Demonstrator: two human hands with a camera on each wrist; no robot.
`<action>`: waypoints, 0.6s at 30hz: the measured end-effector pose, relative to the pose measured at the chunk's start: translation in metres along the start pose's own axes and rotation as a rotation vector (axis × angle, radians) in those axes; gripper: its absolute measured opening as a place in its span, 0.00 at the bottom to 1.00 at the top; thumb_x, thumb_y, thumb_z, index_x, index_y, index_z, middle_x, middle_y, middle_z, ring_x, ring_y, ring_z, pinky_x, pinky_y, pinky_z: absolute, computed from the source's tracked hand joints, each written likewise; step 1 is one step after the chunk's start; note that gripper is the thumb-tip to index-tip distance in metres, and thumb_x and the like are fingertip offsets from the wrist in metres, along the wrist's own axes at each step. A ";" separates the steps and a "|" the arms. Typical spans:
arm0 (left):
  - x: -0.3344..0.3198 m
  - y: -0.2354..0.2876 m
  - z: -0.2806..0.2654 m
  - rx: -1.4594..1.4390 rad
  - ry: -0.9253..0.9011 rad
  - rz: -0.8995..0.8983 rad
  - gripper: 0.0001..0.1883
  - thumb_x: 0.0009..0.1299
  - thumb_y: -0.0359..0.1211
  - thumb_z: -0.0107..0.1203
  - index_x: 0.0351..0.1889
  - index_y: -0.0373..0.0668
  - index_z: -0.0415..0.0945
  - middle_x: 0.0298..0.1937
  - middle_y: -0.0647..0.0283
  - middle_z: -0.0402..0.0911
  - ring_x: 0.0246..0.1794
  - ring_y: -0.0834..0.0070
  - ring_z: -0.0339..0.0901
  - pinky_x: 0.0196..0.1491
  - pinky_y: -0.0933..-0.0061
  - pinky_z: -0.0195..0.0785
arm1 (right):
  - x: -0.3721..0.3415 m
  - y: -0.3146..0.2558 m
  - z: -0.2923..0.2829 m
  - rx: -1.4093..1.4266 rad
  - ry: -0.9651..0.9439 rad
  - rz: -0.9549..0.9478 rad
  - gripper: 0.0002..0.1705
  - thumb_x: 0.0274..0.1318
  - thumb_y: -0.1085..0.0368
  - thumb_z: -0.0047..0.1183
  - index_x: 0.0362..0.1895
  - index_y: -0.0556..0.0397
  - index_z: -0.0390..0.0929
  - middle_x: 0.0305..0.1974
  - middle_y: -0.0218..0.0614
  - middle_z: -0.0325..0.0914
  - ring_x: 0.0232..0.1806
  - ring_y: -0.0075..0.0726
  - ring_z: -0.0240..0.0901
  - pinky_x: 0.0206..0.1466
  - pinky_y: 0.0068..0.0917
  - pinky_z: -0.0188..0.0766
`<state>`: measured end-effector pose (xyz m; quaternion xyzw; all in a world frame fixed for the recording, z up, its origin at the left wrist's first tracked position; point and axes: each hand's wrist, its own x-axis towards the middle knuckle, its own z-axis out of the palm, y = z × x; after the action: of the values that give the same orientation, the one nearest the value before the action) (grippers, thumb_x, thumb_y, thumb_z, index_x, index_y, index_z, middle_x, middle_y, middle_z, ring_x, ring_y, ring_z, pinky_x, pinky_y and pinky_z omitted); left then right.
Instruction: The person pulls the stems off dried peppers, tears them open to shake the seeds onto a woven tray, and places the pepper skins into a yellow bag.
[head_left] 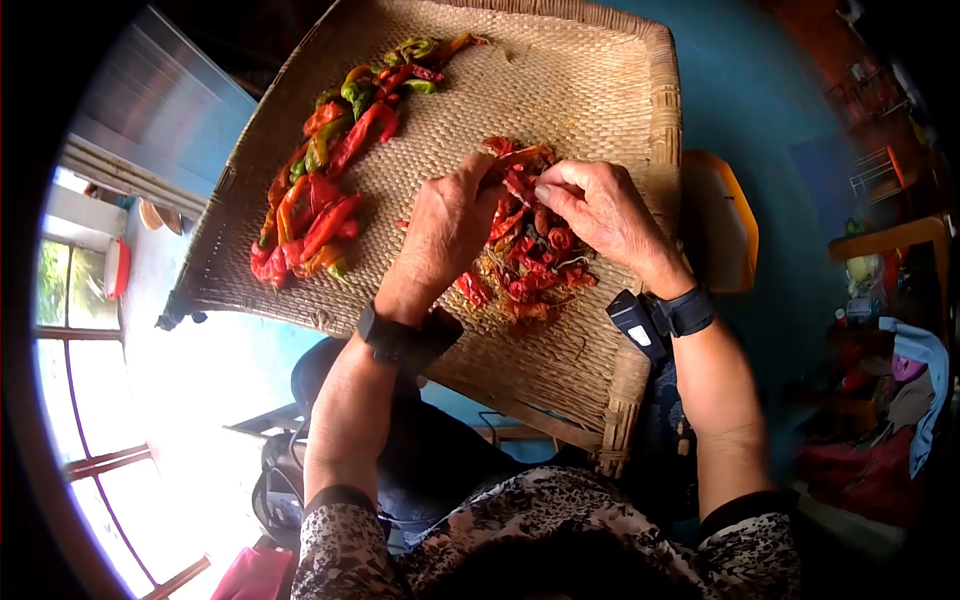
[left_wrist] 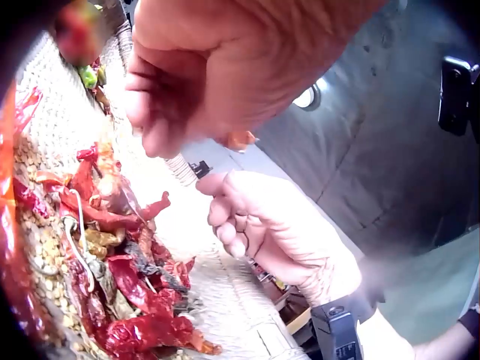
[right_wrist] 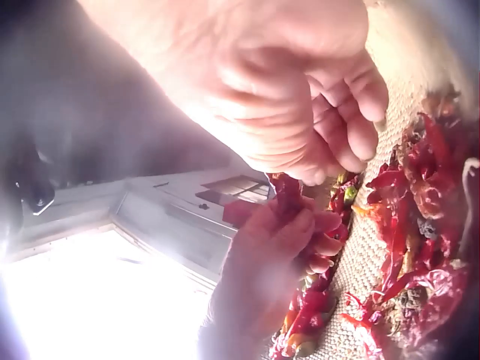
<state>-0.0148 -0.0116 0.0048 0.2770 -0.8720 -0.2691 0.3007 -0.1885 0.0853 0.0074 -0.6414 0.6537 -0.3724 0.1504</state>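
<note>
A dried red chili pepper (right_wrist: 286, 195) is between the two hands, just above a heap of dried peppers (head_left: 530, 265). My left hand (head_left: 450, 225) grips it with thumb and curled fingers. Thumb and forefinger of my right hand (head_left: 605, 210) pinch close at the pepper's other end, where the fingers partly hide it. In the left wrist view the right hand (left_wrist: 274, 229) shows curled fingers. Wrinkled skins, pale stems and loose yellow seeds (left_wrist: 49, 262) make up the heap below.
The woven tray (head_left: 560, 60) has a raised rim and lies tilted in front of the person. Fresher red and green peppers (head_left: 325, 215) form a long row along its left side. An orange-edged stool (head_left: 735, 225) stands right of the tray; bright windows (head_left: 95, 390) are at left.
</note>
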 end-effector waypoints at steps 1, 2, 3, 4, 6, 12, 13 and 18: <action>-0.002 0.004 -0.002 -0.029 -0.039 -0.013 0.10 0.67 0.30 0.54 0.45 0.37 0.75 0.27 0.50 0.80 0.29 0.60 0.82 0.33 0.66 0.72 | 0.001 0.000 0.002 0.203 -0.039 0.071 0.11 0.57 0.63 0.56 0.38 0.59 0.78 0.28 0.46 0.80 0.28 0.42 0.77 0.32 0.35 0.72; -0.004 0.008 -0.004 -0.058 -0.077 -0.027 0.10 0.67 0.30 0.55 0.44 0.36 0.76 0.27 0.50 0.80 0.29 0.62 0.82 0.33 0.67 0.72 | 0.001 -0.001 0.003 0.406 -0.079 0.138 0.14 0.58 0.61 0.57 0.40 0.60 0.79 0.27 0.43 0.80 0.27 0.33 0.77 0.32 0.30 0.72; -0.006 0.007 0.000 -0.005 -0.062 0.007 0.08 0.67 0.34 0.56 0.36 0.39 0.73 0.24 0.48 0.77 0.28 0.49 0.78 0.29 0.57 0.71 | 0.002 -0.005 0.001 0.428 -0.116 0.158 0.17 0.58 0.59 0.58 0.41 0.62 0.79 0.28 0.38 0.80 0.28 0.21 0.73 0.32 0.23 0.71; -0.007 0.009 0.000 -0.031 -0.095 0.021 0.09 0.67 0.35 0.56 0.35 0.38 0.73 0.23 0.48 0.77 0.26 0.49 0.77 0.28 0.58 0.70 | 0.003 -0.006 0.002 0.429 -0.105 0.155 0.17 0.58 0.59 0.58 0.41 0.62 0.79 0.28 0.38 0.80 0.28 0.21 0.73 0.32 0.23 0.71; -0.008 0.008 0.003 -0.050 -0.115 0.012 0.09 0.68 0.35 0.55 0.34 0.39 0.74 0.23 0.49 0.77 0.25 0.49 0.77 0.27 0.57 0.69 | 0.004 -0.008 0.005 0.520 -0.070 0.159 0.15 0.58 0.61 0.58 0.41 0.62 0.79 0.29 0.36 0.80 0.29 0.22 0.74 0.33 0.23 0.72; -0.008 0.019 0.001 -0.165 -0.338 -0.047 0.10 0.69 0.34 0.55 0.42 0.35 0.77 0.28 0.52 0.82 0.27 0.67 0.81 0.33 0.67 0.72 | 0.005 -0.014 0.000 0.601 -0.060 0.180 0.13 0.58 0.60 0.58 0.36 0.60 0.78 0.27 0.31 0.78 0.29 0.21 0.73 0.33 0.22 0.72; -0.008 0.017 0.003 -0.130 -0.338 -0.015 0.12 0.70 0.34 0.54 0.46 0.36 0.76 0.34 0.52 0.83 0.32 0.63 0.81 0.36 0.65 0.73 | 0.005 -0.010 -0.002 0.539 -0.026 0.137 0.14 0.58 0.60 0.58 0.35 0.59 0.79 0.28 0.31 0.78 0.29 0.21 0.73 0.32 0.22 0.72; -0.008 0.013 0.010 0.032 -0.210 0.146 0.16 0.68 0.31 0.54 0.53 0.39 0.73 0.43 0.52 0.79 0.43 0.57 0.78 0.43 0.62 0.72 | -0.003 0.011 -0.067 0.031 0.532 0.094 0.14 0.59 0.55 0.55 0.31 0.52 0.77 0.22 0.26 0.74 0.23 0.21 0.69 0.26 0.23 0.67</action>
<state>-0.0204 0.0056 0.0032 0.1880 -0.9207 -0.2602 0.2221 -0.2412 0.1068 0.0438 -0.4878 0.6935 -0.5302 0.0003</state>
